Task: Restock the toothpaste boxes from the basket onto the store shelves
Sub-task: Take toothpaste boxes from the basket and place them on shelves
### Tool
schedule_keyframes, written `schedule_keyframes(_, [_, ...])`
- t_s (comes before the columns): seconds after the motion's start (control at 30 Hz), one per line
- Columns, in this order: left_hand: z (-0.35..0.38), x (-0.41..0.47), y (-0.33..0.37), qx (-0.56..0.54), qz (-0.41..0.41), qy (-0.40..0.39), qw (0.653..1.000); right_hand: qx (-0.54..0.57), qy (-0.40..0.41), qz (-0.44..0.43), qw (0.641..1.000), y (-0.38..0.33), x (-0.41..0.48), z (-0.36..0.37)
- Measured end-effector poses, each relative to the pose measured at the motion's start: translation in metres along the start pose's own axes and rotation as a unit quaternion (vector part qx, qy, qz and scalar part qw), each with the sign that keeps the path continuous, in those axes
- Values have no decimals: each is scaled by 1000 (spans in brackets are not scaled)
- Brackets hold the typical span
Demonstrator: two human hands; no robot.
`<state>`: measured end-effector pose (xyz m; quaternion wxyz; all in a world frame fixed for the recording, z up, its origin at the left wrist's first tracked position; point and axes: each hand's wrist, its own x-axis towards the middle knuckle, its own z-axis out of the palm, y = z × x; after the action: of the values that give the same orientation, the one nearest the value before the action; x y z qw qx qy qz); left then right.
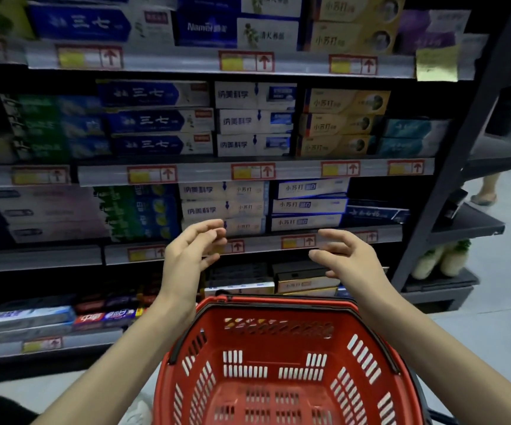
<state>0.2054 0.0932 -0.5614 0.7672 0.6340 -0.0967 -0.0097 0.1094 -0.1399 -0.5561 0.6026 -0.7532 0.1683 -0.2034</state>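
A red plastic basket (281,305) sits low in front of me, and no boxes show inside it. My left hand (189,253) hovers above the basket's far rim with relaxed, slightly bent fingers, holding nothing. My right hand (346,256) is raised beside it, fingers spread towards the left, also holding nothing. Just behind both hands, white toothpaste boxes (222,208) are stacked on the third shelf, with blue-edged white boxes (309,205) to their right. A shelf rail (297,242) with price tags runs between the hands.
Higher shelves hold blue boxes (159,121), white boxes (255,119) and gold boxes (340,124). Green boxes (134,213) stand to the left. Dark and gold boxes (306,279) lie on the lower shelf. A black shelf post (450,167) stands at right; a person's foot (484,197) beyond it.
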Motion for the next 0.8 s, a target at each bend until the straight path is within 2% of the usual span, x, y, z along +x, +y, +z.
schedule_keyframes(0.13, [-1,0,-26,10,-12,-13,1000,-37,-10,8,999,32,4,4])
schedule_keyframes(0.23, [-3,-4,-66,85,-11,-41,996,-163,-23,10,986,74,6,0])
schedule_keyframes(0.27, [-4,-5,-82,129,-7,-60,990,-242,-37,6,970,92,6,-4])
schedule_keyframes(0.3, [-7,-9,-104,184,-4,-83,979,-340,-59,5,938,115,3,-10])
schedule_keyframes(0.33, [-12,-12,-123,236,2,-104,966,-442,-89,-4,893,133,0,-16])
schedule_keyframes(0.4, [-23,-18,-160,340,-5,-145,929,-597,-140,-14,789,171,-11,-34])
schedule_keyframes(0.43, [-29,-20,-175,407,-5,-167,898,-644,-158,-22,748,190,-15,-44])
schedule_keyframes(0.53, [-53,-22,-207,573,-2,-227,787,-710,-179,-63,678,231,-29,-68])
schedule_keyframes(0.67, [-83,-22,-228,665,3,-283,691,-732,-215,-56,644,245,-34,-70])
schedule_keyframes(0.73, [-94,-23,-232,681,5,-285,675,-734,-229,-63,636,246,-36,-62])
schedule_keyframes(0.8, [-106,-25,-232,686,8,-271,675,-727,-240,-66,640,246,-34,-53])
